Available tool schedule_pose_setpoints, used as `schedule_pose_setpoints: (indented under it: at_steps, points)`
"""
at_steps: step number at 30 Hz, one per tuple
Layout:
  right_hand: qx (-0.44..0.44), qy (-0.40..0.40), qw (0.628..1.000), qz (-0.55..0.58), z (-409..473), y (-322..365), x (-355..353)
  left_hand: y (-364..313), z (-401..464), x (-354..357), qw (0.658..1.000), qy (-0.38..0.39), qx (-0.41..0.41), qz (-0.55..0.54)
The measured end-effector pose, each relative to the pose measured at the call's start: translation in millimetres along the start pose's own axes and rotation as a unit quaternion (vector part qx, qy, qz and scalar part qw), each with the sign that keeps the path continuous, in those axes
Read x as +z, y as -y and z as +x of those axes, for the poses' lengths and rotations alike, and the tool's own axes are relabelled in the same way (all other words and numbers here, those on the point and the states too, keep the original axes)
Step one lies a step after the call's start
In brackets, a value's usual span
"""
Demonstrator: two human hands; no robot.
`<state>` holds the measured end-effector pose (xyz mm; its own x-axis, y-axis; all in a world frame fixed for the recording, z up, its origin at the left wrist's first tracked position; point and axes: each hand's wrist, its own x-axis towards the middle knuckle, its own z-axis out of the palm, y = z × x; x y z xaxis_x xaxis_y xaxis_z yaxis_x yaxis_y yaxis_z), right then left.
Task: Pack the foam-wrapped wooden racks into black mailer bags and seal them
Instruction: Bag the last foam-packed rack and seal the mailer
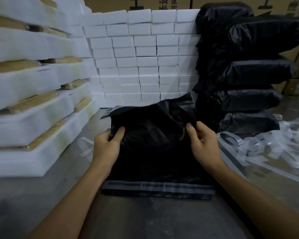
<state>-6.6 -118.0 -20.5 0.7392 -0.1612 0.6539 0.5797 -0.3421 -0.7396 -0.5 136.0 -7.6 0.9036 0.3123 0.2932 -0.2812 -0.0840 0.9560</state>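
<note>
A black mailer bag is lifted off a flat pile of black mailer bags in front of me. My left hand pinches the bag's left edge and my right hand pinches its right edge, with its far end hanging loose and crumpled. Foam-wrapped wooden racks are stacked in tall piles at the left, wood showing between the white foam layers. Filled black bags are stacked at the right.
A wall of white foam blocks stands behind the bag. Peeled clear adhesive strips litter the grey table at the right, with one strip by my left hand. Cardboard boxes rise behind.
</note>
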Motion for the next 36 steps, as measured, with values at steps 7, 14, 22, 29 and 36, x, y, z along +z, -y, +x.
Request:
schedule_pose_setpoints:
  at_steps: [7,14,22,29,36]
  points:
    - [0.029,-0.032,0.999,-0.026,2.4,-4.3,-6.9,-5.6,2.4,-5.4,0.995,0.091,0.025,-0.022]
    - [0.077,0.031,0.995,0.052,-0.3,10.5,-22.3,-4.3,-1.7,2.2,0.994,0.109,0.002,-0.023]
    - [0.020,0.024,0.999,0.037,4.8,20.1,-21.4,-7.4,-8.1,9.1,0.988,0.142,0.016,-0.060]
    - [-0.027,-0.022,0.999,-0.038,8.3,23.7,-20.7,-11.0,-4.5,10.6,0.995,0.062,0.071,-0.024]
    - [0.055,-0.023,0.998,0.000,10.7,14.5,-22.1,-5.7,0.7,7.9,0.997,0.047,-0.010,-0.063]
